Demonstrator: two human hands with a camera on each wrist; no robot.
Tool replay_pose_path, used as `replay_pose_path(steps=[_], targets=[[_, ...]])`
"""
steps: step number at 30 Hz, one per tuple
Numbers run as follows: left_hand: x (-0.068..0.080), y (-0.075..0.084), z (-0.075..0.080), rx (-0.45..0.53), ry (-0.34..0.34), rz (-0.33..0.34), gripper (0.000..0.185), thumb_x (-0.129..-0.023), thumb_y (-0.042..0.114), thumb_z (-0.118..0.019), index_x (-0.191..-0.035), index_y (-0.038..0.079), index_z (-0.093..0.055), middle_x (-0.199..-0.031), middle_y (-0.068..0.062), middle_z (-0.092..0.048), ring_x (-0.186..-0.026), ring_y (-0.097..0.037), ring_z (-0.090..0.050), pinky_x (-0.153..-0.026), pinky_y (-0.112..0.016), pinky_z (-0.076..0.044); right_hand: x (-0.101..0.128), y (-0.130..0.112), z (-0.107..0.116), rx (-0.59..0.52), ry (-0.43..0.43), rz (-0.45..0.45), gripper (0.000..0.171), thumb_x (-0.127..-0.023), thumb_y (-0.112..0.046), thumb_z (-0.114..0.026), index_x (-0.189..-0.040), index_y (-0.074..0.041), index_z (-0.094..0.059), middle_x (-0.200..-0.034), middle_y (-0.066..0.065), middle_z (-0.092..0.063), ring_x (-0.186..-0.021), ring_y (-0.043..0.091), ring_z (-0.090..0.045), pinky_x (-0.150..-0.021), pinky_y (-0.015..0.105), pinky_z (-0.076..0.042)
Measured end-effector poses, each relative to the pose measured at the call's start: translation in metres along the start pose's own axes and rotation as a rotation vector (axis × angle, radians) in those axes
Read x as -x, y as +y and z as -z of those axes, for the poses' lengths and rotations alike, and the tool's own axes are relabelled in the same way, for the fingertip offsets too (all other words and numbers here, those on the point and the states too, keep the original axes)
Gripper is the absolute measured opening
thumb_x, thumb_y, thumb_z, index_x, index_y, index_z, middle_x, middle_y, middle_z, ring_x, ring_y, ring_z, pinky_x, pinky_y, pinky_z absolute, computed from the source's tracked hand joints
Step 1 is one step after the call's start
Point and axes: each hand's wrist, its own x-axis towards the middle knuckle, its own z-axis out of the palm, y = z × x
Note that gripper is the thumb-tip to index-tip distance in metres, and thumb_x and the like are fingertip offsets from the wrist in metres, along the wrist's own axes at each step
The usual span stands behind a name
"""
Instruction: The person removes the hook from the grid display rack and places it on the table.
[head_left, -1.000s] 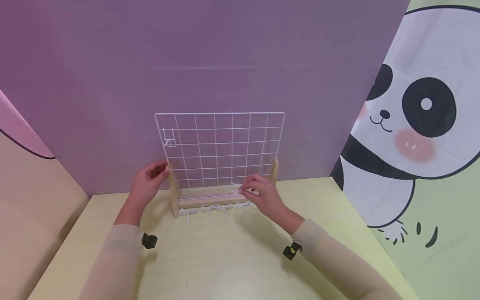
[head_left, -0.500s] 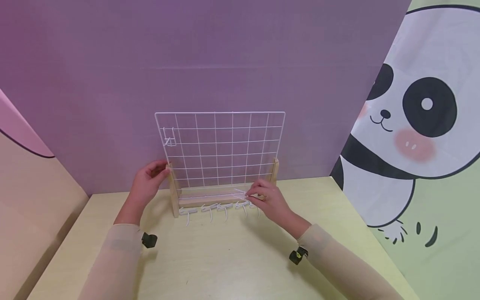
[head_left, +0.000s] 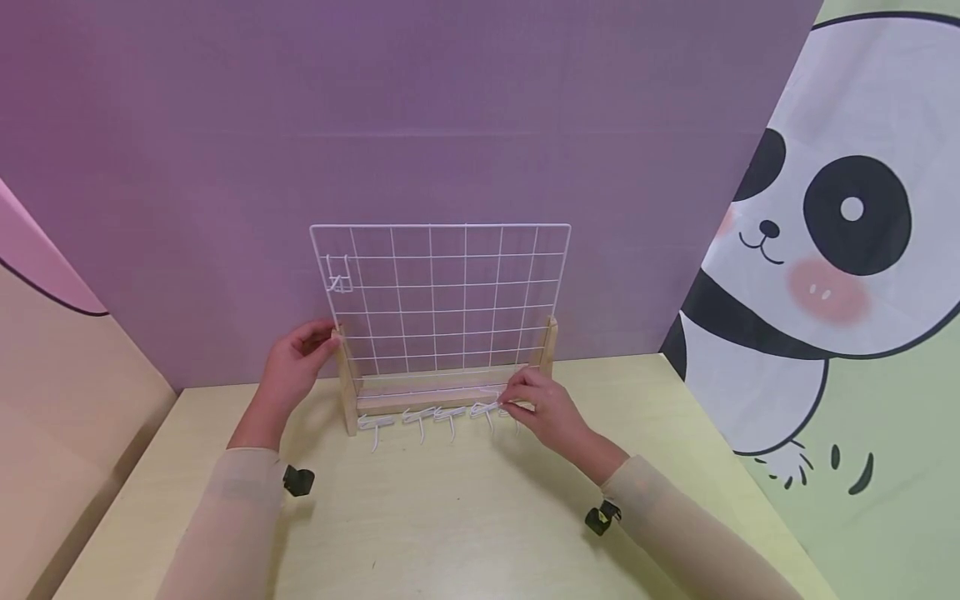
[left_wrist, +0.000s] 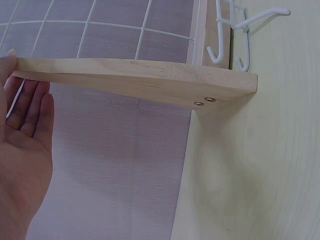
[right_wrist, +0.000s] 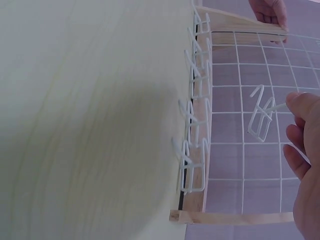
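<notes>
My left hand (head_left: 291,367) grips the top of the left wooden post (head_left: 347,392) of a stand, thumb on one face and fingers behind. A white wire grid (head_left: 442,225) rises upright from this stand. My right hand (head_left: 551,410) pinches a white wire hook (right_wrist: 261,120) by its prong, between thumb and fingertips. The right wrist view shows that hook in front of the lower grid, its bent ends apart from my fingers. Another white hook (head_left: 340,285) hangs at the grid's upper left.
Several white hooks (head_left: 375,422) stand in a row along the wooden base (head_left: 420,406), prongs toward me. The right post (head_left: 550,342) is just beyond my right hand. A pale tabletop (head_left: 420,525) spreads in front, with a purple backdrop (head_left: 442,108) behind.
My right hand has moved right and slightly down, carrying the hook along the lower part of the grid. My left hand stays on the post.
</notes>
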Motion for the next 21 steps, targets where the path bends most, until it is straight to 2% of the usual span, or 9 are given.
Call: replay_pose_path(steps=[6,13,16,21], targets=[[-0.001,-0.002,0.000,0.009,0.003,-0.006,0.041,-0.112,0.017,-0.069,-0.145,-0.006,-0.065,-0.136,-0.024,-0.069,-0.109,0.004,-0.062,-0.095,-0.007,-0.050,0.005,0.002,0.001,0.067,-0.016,0.049,0.018,-0.087,0.004,-0.092,-0.098,-0.008,-0.084,-0.104,0.001,-0.067,-0.096,0.019,-0.071,-0.080,0.030,-0.063],[0.000,-0.003,0.000,0.041,0.012,-0.017,0.039,-0.111,0.015,-0.071,-0.143,-0.007,-0.066,-0.119,0.008,-0.072,-0.108,0.005,-0.063,-0.095,-0.008,-0.051,0.008,0.004,0.001,0.097,-0.004,0.090,0.023,-0.083,0.004,-0.095,-0.097,-0.010,-0.083,-0.104,0.002,-0.067,-0.096,0.019,-0.070,-0.082,0.031,-0.063],[0.000,-0.003,0.000,0.047,0.011,-0.014,0.040,-0.111,0.015,-0.071,-0.143,-0.008,-0.066,-0.121,0.006,-0.072,-0.108,0.005,-0.063,-0.095,-0.008,-0.051,0.010,0.006,0.000,0.099,-0.004,0.089,0.023,-0.083,0.004,-0.095,-0.096,-0.010,-0.083,-0.104,0.001,-0.067,-0.097,0.019,-0.070,-0.083,0.031,-0.063],[0.000,-0.002,-0.001,0.036,0.008,-0.008,0.041,-0.111,0.016,-0.071,-0.144,-0.008,-0.065,-0.128,-0.009,-0.073,-0.109,0.006,-0.063,-0.095,-0.008,-0.051,0.015,0.011,-0.003,0.101,-0.016,0.097,0.022,-0.083,0.004,-0.095,-0.096,-0.009,-0.084,-0.103,0.001,-0.067,-0.096,0.018,-0.069,-0.083,0.031,-0.063]])
